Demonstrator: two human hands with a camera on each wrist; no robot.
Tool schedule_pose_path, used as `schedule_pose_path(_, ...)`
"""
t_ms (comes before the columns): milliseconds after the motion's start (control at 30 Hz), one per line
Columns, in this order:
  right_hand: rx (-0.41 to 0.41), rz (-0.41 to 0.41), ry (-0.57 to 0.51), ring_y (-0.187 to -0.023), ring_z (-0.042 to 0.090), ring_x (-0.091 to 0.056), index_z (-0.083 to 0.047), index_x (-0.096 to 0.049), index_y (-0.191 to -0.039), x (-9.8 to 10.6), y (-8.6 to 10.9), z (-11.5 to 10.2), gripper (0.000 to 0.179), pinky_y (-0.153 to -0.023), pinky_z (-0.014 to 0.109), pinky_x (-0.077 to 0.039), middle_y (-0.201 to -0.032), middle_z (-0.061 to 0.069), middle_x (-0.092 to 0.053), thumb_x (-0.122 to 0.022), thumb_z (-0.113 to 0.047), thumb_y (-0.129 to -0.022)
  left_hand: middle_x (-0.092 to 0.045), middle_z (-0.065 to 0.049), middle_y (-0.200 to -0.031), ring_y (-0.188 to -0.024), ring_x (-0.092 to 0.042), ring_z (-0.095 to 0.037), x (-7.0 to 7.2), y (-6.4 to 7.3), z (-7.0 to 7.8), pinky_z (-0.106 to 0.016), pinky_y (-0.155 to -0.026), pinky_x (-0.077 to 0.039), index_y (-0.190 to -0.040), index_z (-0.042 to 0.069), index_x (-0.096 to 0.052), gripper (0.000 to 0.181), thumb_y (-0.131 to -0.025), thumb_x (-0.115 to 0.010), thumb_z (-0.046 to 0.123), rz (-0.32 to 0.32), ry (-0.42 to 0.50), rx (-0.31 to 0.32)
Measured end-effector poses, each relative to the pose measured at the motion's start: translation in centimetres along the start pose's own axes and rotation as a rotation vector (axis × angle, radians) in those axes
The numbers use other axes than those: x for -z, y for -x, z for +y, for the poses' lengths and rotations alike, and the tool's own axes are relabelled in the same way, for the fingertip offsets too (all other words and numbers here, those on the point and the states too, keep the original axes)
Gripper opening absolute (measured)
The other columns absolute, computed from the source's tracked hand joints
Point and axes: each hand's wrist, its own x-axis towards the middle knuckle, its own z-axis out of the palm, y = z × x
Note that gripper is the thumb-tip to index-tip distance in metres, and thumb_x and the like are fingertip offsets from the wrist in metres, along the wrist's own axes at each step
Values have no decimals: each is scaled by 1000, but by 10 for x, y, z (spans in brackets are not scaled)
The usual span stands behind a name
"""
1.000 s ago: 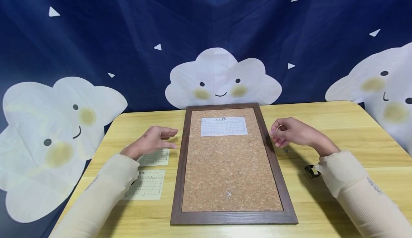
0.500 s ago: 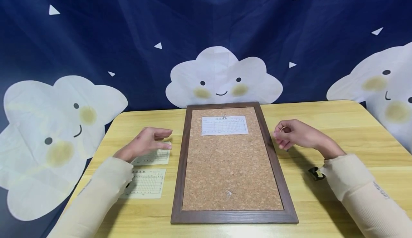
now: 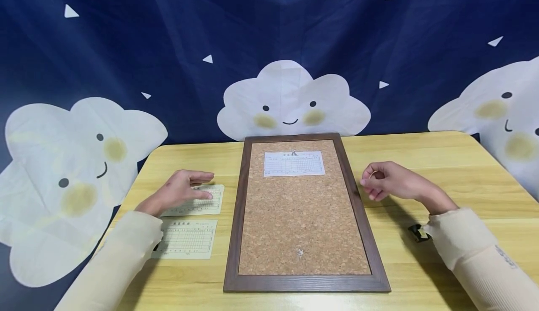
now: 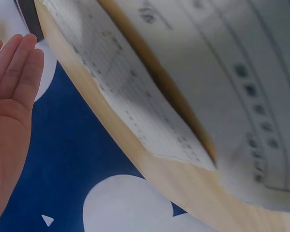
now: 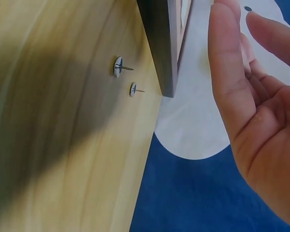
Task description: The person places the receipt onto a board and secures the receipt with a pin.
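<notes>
My left hand [image 3: 180, 190] is over the farther of two printed paper slips [image 3: 215, 199], thumb and fingers apart and nothing between them. The nearer slip [image 3: 191, 241] lies below it, partly behind the sleeve. My right hand [image 3: 391, 180] hovers beside the right side of the framed corkboard [image 3: 303, 217], fingers loosely bent, with no object showing in them. In the right wrist view, two thumbtacks, one larger-looking [image 5: 118, 66] and one smaller-looking [image 5: 133, 89], rest on the table near the frame. A third printed slip [image 3: 290, 165] is on the cork's upper part, a tack [image 3: 294, 152] at its top edge.
The dark wooden frame [image 3: 306, 284] stands out around the cork. A small pale spot [image 3: 299, 252] shows low on the cork. A black object [image 3: 418, 233] sits at the right cuff. Behind the wooden table [image 3: 421, 161] hangs a blue cloth [image 3: 177, 68] with clouds.
My left hand has drawn back leftward, away from the frame and over the farther slip. My right hand has shifted slightly right and nearer to me.
</notes>
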Motion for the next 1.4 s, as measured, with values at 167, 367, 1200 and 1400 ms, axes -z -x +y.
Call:
schedule_pose_path(167,1,-9,-6,-75,24,-67,8,-54,-102,-2,2,2,16,-70,40,-61,-84,15,-64,-57,-8,-101,-59,-22,-135,-127,-54,-39,4,7,-7,-49,-104,-45,-134,-9,-57,64,-81,-84,15,11,-24,21)
schedule_pose_path(367,-1,-22,-25,-73,22,-66,8,-52,-107,-6,4,5,18,-69,41,-61,-83,13,-65,-58,-7,-101,-60,-21,-134,-127,-54,-39,7,15,-16,-50,-102,-45,-133,-7,-59,63,-82,-84,17,33,-77,34)
schedule_pose_path(1200,70,-150,24,-71,19,-57,7,-41,-121,-22,10,22,36,-55,33,-54,-82,8,-53,-64,-4,-96,-56,-17,-141,-132,-49,-39,23,39,-37,-51,-105,-42,-139,-2,-56,69,-81,-85,23,74,-117,108)
schedule_pose_path(1400,72,-183,-3,-69,18,-55,7,-40,-120,-24,8,25,30,-55,27,-49,-83,8,-53,-59,1,-98,-58,-16,-139,-131,-49,-40,28,43,-41,-53,-104,-43,-139,-1,-57,69,-81,-85,25,92,-139,127)
